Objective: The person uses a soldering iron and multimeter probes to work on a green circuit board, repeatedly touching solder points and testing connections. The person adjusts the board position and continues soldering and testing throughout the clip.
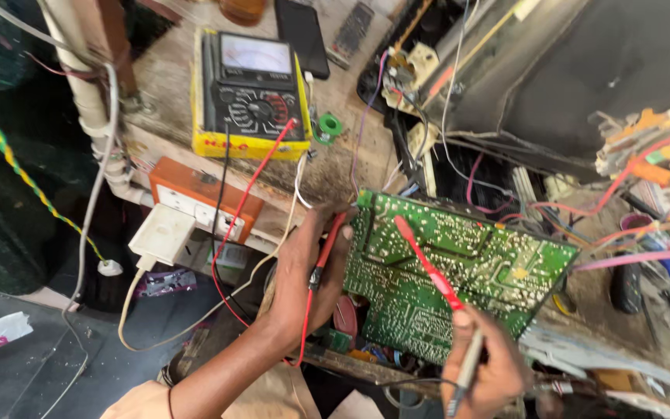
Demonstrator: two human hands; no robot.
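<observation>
two hands [304,271] [486,372] at green board [498,271]: left gripping board edge and red probe [326,252], right pinching another red probe [428,264] touching board. yellow meter [251,93] behind.

One circuit board [451,271] — two red probes [428,264] — one multimeter [251,89].

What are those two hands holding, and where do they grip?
The left hand grips a red probe at its handle, against the circuit board edge. The right hand holds another red probe by its rear end.
</observation>
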